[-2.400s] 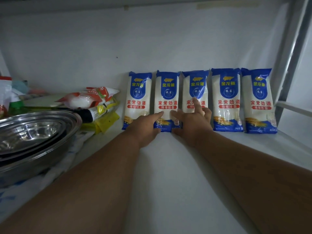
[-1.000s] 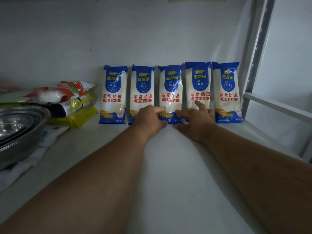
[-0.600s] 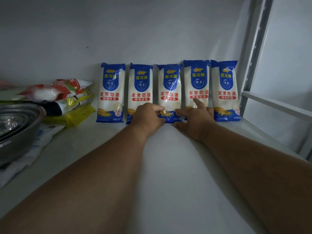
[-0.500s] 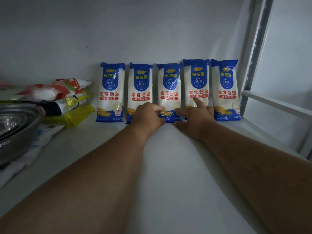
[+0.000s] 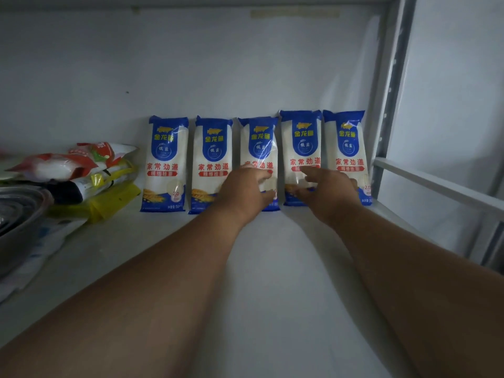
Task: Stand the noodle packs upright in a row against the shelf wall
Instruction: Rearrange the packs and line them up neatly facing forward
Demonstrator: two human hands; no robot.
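Five blue-and-white noodle packs stand upright in a row against the white shelf wall [image 5: 218, 64]: the first [image 5: 163, 165], second [image 5: 212, 148], middle [image 5: 259, 143], fourth [image 5: 301, 137] and fifth [image 5: 346, 143]. The middle pack leans slightly and its wrapper is creased. My left hand [image 5: 245, 189] is raised in front of the lower half of the middle pack, fingers and thumb curled on it. My right hand [image 5: 327, 192] has its fingers spread and touches the lower part of the fourth pack. Both hands hide the packs' bottom edges.
Stacked steel bowls [image 5: 16, 214] sit at the left edge on a cloth. A pile of food bags [image 5: 81, 170] lies beside the first pack. A metal upright [image 5: 392, 77] and a rail [image 5: 436, 184] bound the shelf on the right. The white shelf floor [image 5: 272, 268] stretches in front of the row.
Both hands have lifted from the shelf floor at the packs' bases to mid-height on the middle and fourth packs. The row of packs stays in place.
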